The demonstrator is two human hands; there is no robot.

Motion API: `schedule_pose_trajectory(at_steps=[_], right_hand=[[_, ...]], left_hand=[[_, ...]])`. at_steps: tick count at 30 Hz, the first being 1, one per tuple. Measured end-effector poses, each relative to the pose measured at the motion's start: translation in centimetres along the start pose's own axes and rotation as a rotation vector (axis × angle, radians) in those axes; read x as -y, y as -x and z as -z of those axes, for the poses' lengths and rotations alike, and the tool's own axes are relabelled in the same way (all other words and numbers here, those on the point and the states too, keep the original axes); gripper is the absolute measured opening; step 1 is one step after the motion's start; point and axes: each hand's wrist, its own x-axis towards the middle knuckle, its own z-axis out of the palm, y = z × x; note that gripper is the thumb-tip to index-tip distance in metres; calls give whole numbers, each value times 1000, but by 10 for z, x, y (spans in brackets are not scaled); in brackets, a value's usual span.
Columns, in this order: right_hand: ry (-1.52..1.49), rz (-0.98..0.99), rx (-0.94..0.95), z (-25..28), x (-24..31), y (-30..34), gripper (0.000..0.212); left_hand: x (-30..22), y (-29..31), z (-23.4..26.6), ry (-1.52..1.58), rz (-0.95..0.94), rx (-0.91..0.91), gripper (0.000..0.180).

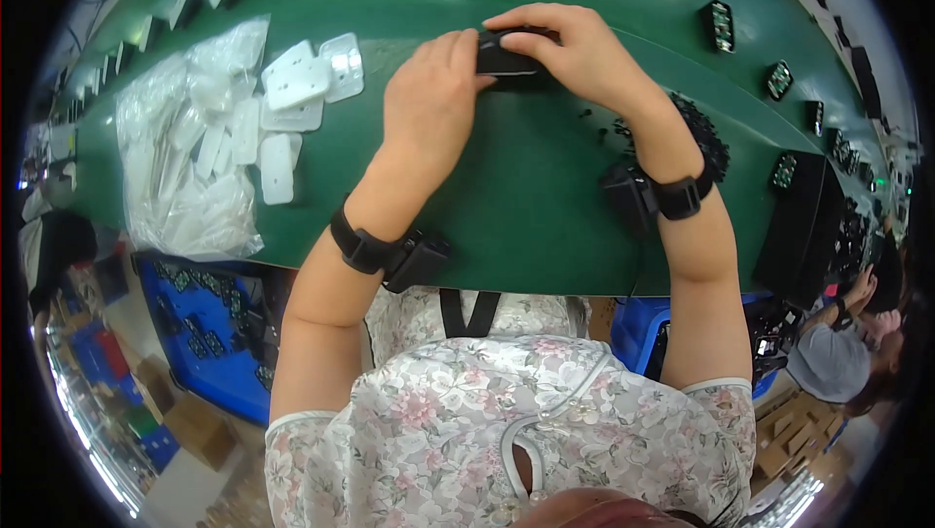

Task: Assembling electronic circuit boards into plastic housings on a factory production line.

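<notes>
Between my two hands is a small black box-shaped housing (pixel 504 58), held just above the green table. My left hand (pixel 433 90) grips its left end, fingers together along the side. With thumb and fingers, my right hand (pixel 575 46) holds the right end and far edge. A pale line runs along the housing's near edge; its far side is partly covered by my fingers. White plastic plates (pixel 297 80) lie loose to the left of my left hand. Near my right forearm is a heap of small black parts (pixel 706 138).
A clear plastic bag (pixel 185 138) of white plates lies at the left. Housings with white tops line the far left edge. Black housings with green circuit boards (pixel 721 26) stand along the right. A black box (pixel 804 226) sits at the right edge, a blue bin (pixel 209 333) lower left.
</notes>
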Motion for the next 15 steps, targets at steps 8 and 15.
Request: schedule_pose_trajectory(at_steps=[8,15], right_hand=[[-34,18,-576,38,-15,51,29],[510,-162,-642,54,-47,139,27]], left_hand=[[20,-63,-29,372,172,-63,27],[27,-146,-59,950,500,289,32]])
